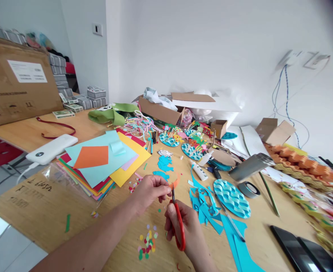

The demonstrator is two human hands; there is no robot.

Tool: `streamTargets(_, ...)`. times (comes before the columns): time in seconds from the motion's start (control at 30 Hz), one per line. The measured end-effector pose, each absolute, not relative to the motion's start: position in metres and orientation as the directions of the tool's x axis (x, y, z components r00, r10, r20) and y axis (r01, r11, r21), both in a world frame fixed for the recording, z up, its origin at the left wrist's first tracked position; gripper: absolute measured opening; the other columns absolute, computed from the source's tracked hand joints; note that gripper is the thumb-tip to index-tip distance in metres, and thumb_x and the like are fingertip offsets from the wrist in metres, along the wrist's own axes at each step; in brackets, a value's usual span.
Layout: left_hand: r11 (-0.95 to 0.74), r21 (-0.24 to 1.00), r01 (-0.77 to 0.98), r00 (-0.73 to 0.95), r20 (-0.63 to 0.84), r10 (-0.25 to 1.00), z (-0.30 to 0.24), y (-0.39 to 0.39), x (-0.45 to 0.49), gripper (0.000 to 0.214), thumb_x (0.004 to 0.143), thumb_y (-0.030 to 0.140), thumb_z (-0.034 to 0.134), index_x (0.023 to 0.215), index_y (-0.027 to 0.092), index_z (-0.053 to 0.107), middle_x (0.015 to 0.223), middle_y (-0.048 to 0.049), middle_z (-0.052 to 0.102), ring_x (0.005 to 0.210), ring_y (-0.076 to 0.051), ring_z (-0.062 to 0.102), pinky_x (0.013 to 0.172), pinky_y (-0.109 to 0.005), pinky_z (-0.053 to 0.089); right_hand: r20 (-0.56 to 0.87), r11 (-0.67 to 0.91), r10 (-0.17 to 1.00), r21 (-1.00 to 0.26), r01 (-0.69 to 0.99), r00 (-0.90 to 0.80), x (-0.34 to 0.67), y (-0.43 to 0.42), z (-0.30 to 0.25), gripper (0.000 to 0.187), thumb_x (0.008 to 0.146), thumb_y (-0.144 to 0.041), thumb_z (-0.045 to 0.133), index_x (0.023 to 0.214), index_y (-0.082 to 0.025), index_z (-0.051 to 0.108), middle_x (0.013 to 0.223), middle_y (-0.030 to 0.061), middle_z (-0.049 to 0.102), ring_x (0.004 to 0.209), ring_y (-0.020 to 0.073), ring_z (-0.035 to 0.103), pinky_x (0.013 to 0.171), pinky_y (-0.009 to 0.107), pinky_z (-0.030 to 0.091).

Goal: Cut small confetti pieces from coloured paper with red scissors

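My right hand (185, 223) is closed around the handles of red-handled scissors (180, 230), their blades pointing away from me. Between the blade tips and my left fingers sits a small orange paper piece (175, 182). My left hand (152, 189) pinches that piece at its near end; its exact outline is partly hidden by my fingers. Just beyond lie blue paper fish (165, 163) in a short column. Blue paper scraps (203, 204) are heaped to the right of the scissors. Small coloured paper dots (148, 243) lie on the table nearer me.
Stacked coloured paper (98, 177) and a white power bank (52, 149) are on the left. To the right are a wavy blue oval (232, 198), a glue bottle (200, 172), a metal flask (251, 166), a tape roll (249, 189) and phones (299, 247). Cardboard boxes (158, 109) line the wall.
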State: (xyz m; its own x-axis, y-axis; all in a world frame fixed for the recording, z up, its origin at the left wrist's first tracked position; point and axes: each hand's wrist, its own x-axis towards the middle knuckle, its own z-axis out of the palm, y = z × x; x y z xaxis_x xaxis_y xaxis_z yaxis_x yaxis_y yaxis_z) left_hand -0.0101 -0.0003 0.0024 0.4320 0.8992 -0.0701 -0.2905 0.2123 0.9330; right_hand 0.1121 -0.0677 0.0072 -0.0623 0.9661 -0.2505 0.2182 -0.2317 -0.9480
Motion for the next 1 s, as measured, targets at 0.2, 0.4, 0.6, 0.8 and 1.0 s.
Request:
streamTargets(0.2,0.205,0.939,-0.277,0.439,-0.066,0.896,0.0034,-0.0005,-0.0110,0.009,0.066,0.020,0.060,0.065,0.012,0.058,0.062,-0.0010,0.060,0.050,-0.007,0.047,0.050,-0.020,0.036,-0.229,-0.207,0.969,-0.958,0.197,-0.098,0.1141,-0.0674,0.0076,0.044,0.077,-0.057,0.048,0.066,-0.015,0.046,0.045,-0.0030,0.054,0.033,0.0069,0.051,0.032,0.013,0.033)
streamTargets(0.4,0.209,0.936,-0.282,0.443,-0.066,0.894,0.0026,-0.0007,-0.0114,0.008,0.066,0.020,0.060,0.064,0.012,0.058,0.062,-0.0011,0.060,0.049,-0.007,0.047,0.050,-0.020,0.036,-0.229,-0.207,0.969,-0.960,0.191,-0.098,0.1139,-0.0677,0.0074,0.044,0.077,-0.058,0.048,0.065,-0.016,0.046,0.044,-0.0033,0.053,0.032,0.0067,0.050,0.032,0.013,0.033)
streamTargets(0.6,0.212,0.930,-0.301,0.431,-0.066,0.900,0.0034,0.0001,-0.0120,0.010,0.066,0.021,0.059,0.065,0.012,0.058,0.062,-0.0014,0.060,0.050,-0.008,0.048,0.052,-0.021,0.037,-0.249,-0.229,0.965,-0.954,0.196,-0.086,0.1126,-0.0678,0.0088,0.045,0.073,-0.060,0.050,0.064,-0.016,0.045,0.041,-0.0044,0.051,0.030,0.0065,0.048,0.030,0.013,0.032)
streamTargets(0.8,0.221,0.926,-0.306,0.438,-0.069,0.896,0.0055,-0.0001,-0.0123,0.010,0.067,0.022,0.058,0.065,0.012,0.058,0.063,-0.0018,0.060,0.051,-0.008,0.048,0.051,-0.021,0.036,-0.245,-0.226,0.967,-0.954,0.200,-0.076,0.1122,-0.0681,0.0089,0.046,0.074,-0.060,0.049,0.063,-0.016,0.045,0.041,-0.0044,0.051,0.030,0.0062,0.047,0.031,0.013,0.034)
streamTargets(1.0,0.214,0.931,-0.296,0.439,-0.067,0.896,0.0031,-0.0003,-0.0114,0.011,0.065,0.023,0.061,0.064,0.012,0.058,0.061,-0.0011,0.059,0.048,-0.007,0.046,0.049,-0.020,0.035,-0.246,-0.226,0.967,-0.952,0.204,-0.073,0.1131,-0.0677,0.0089,0.044,0.074,-0.058,0.051,0.063,-0.016,0.045,0.041,-0.0046,0.051,0.030,0.0066,0.048,0.031,0.013,0.034)
